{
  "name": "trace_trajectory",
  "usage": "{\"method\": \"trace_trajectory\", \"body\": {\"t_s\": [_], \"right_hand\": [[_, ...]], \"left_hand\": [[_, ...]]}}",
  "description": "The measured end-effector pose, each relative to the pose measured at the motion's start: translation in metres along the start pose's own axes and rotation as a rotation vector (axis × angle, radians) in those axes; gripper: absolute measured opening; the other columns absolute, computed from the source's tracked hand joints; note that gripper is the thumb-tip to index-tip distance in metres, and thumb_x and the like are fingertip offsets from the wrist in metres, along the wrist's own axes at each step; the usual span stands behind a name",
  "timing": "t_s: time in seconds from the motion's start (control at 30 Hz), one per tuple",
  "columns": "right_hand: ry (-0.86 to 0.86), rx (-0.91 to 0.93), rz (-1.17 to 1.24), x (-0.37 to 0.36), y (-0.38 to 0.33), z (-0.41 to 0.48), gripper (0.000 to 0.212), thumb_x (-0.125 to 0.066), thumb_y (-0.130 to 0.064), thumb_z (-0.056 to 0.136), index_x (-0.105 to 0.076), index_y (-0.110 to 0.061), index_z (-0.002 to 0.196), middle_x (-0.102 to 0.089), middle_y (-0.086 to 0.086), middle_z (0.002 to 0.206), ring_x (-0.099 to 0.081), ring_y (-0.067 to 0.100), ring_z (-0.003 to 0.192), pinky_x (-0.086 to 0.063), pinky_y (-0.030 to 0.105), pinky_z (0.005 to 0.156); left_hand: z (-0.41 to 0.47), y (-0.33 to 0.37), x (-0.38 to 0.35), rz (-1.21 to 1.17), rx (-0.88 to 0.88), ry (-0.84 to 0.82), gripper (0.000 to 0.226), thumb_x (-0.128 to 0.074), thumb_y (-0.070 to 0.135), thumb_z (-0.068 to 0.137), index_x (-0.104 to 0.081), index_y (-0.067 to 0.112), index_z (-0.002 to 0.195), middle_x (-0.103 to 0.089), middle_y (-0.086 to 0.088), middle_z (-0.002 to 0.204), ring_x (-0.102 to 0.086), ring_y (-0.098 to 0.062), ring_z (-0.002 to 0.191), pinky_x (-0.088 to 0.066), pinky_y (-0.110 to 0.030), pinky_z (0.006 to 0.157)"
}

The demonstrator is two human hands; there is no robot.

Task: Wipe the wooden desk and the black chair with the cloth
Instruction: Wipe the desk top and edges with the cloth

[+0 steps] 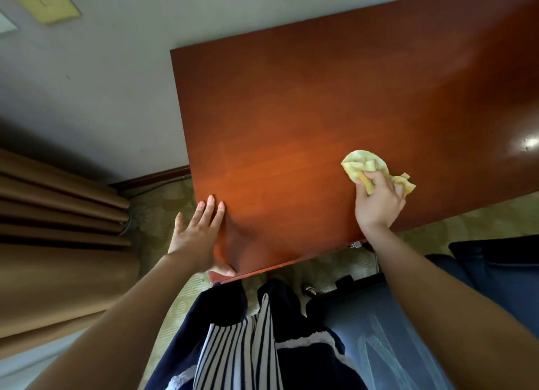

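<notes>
Head view, only one I get. Right hand (379, 203) is bunched round the yellow cloth (361, 162): fingers curled into the wad, thumb on the left side of it, cloth pressed onto the wooden bench (291, 104) near the front edge, right of centre. Part of the cloth sticks out ahead of the fingers, and a small tail pokes out to the right. Left hand (198, 232) lies flat and spread at the bench's near left corner, fingers straight, thumb down at the front edge, holding nothing. I read it as a brace. Both forearms reach forward and down from the bottom of the frame, with the right wrist just over the front edge. The step is wiping the bench top. To do it well I'd flatten the wad so more cloth touches the wood, press evenly, and run overlapping passes from the far side by the wall (116, 83) back to the front, taking in edges and corners. I'd also shift the left hand so the patch under it gets wiped. The glare spot far right makes that area hard to judge. The dark chair (501, 261) sits low right, just beside the bench, not touched, so I judge it comes after. Brown curtain (58, 214) is on the left, patterned carpet (157, 214) below.
</notes>
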State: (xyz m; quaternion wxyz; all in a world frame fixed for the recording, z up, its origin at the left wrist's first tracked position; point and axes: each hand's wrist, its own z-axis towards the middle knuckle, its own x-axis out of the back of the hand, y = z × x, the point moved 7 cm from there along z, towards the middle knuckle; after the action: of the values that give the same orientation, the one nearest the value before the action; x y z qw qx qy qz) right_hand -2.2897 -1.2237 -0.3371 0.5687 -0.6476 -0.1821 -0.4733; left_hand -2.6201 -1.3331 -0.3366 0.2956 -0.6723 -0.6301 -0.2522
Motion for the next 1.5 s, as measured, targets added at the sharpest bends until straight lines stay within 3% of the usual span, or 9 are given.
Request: {"method": "trace_trajectory", "body": {"t_s": [0.13, 0.33, 0.47, 0.63, 1.03, 1.17, 1.3, 1.4, 1.5], "right_hand": [[-0.113, 0.189, -0.005, -0.025, -0.051, -0.036, 0.015, -0.071, -0.023, 0.080, -0.067, -0.021, 0.095, -0.070, -0.001, 0.100, -0.051, 0.027, 0.099, -0.031, 0.033, 0.080], [-0.218, 0.455, 0.019, -0.038, -0.091, -0.107, 0.019, -0.080, -0.024, 0.070, -0.070, -0.022, 0.086, -0.071, -0.007, 0.086, -0.058, 0.022, 0.084, -0.039, 0.033, 0.074], [-0.270, 0.645, 0.101, -0.033, -0.081, -0.134, 0.018, -0.080, -0.024, 0.072, -0.073, -0.021, 0.089, -0.072, -0.008, 0.089, -0.057, 0.019, 0.082, -0.039, 0.032, 0.073], [-0.281, 0.819, 0.104, -0.012, -0.043, -0.133, 0.021, -0.081, -0.024, 0.073, -0.073, -0.020, 0.092, -0.072, -0.005, 0.095, -0.049, 0.014, 0.089, -0.030, 0.027, 0.073], [-0.167, 0.419, -0.055, 0.049, 0.051, -0.023, 0.022, -0.073, -0.013, 0.079, -0.070, -0.009, 0.100, -0.072, 0.009, 0.094, -0.056, 0.030, 0.090, -0.047, 0.041, 0.072], [-0.102, 0.220, -0.082, 0.056, 0.067, 0.007, 0.022, -0.068, -0.018, 0.085, -0.067, -0.010, 0.106, -0.070, 0.010, 0.097, -0.051, 0.031, 0.101, -0.044, 0.041, 0.081], [0.051, -0.022, -0.024, 0.047, 0.058, -0.001, 0.020, -0.064, -0.018, 0.087, -0.065, -0.011, 0.106, -0.068, 0.009, 0.100, -0.050, 0.031, 0.099, -0.041, 0.043, 0.089], [0.041, -0.012, -0.006, 0.032, 0.035, -0.026, 0.017, -0.065, -0.018, 0.087, -0.066, -0.011, 0.103, -0.068, 0.009, 0.099, -0.050, 0.032, 0.098, -0.040, 0.048, 0.092], [-0.076, 0.149, 0.008, 0.011, 0.002, -0.062, 0.015, -0.068, -0.016, 0.083, -0.067, -0.012, 0.097, -0.068, 0.008, 0.096, -0.052, 0.032, 0.093, -0.042, 0.050, 0.090]], "left_hand": [[0.002, -0.007, 0.001, -0.003, -0.040, -0.047, 0.146, -0.071, 0.076, 0.052, 0.027, 0.019, 0.146, 0.034, -0.002, 0.153, 0.020, -0.020, 0.144, -0.003, -0.055, 0.115], [0.006, -0.016, -0.001, -0.043, -0.066, -0.074, 0.146, -0.069, 0.078, 0.052, 0.030, 0.024, 0.144, 0.038, 0.002, 0.150, 0.022, -0.017, 0.143, -0.005, -0.059, 0.114], [0.004, -0.009, -0.002, -0.032, -0.044, -0.042, 0.149, -0.071, 0.077, 0.049, 0.029, 0.021, 0.144, 0.037, 0.001, 0.151, 0.021, -0.019, 0.144, -0.007, -0.055, 0.115], [0.002, -0.001, -0.001, 0.031, -0.006, 0.000, 0.150, -0.075, 0.071, 0.051, 0.029, 0.015, 0.144, 0.034, -0.005, 0.152, 0.018, -0.023, 0.145, -0.008, -0.049, 0.118], [-0.001, 0.000, 0.000, 0.051, 0.017, 0.039, 0.149, -0.073, 0.073, 0.051, 0.028, 0.016, 0.145, 0.030, -0.005, 0.154, 0.015, -0.022, 0.145, -0.007, -0.050, 0.118], [-0.001, -0.001, -0.001, 0.026, 0.004, 0.047, 0.149, -0.073, 0.073, 0.050, 0.027, 0.017, 0.145, 0.030, -0.004, 0.154, 0.016, -0.021, 0.145, -0.006, -0.050, 0.118], [-0.001, -0.002, -0.002, 0.019, -0.001, 0.057, 0.149, -0.071, 0.075, 0.049, 0.028, 0.019, 0.145, 0.031, -0.003, 0.154, 0.016, -0.020, 0.145, -0.006, -0.049, 0.118], [-0.002, -0.003, -0.002, 0.007, -0.006, 0.071, 0.149, -0.071, 0.076, 0.049, 0.028, 0.020, 0.145, 0.030, -0.001, 0.154, 0.016, -0.019, 0.145, -0.006, -0.050, 0.118], [-0.001, -0.003, -0.003, -0.003, -0.012, 0.077, 0.148, -0.070, 0.076, 0.049, 0.028, 0.020, 0.145, 0.030, 0.000, 0.154, 0.017, -0.019, 0.145, -0.005, -0.050, 0.118]]}}
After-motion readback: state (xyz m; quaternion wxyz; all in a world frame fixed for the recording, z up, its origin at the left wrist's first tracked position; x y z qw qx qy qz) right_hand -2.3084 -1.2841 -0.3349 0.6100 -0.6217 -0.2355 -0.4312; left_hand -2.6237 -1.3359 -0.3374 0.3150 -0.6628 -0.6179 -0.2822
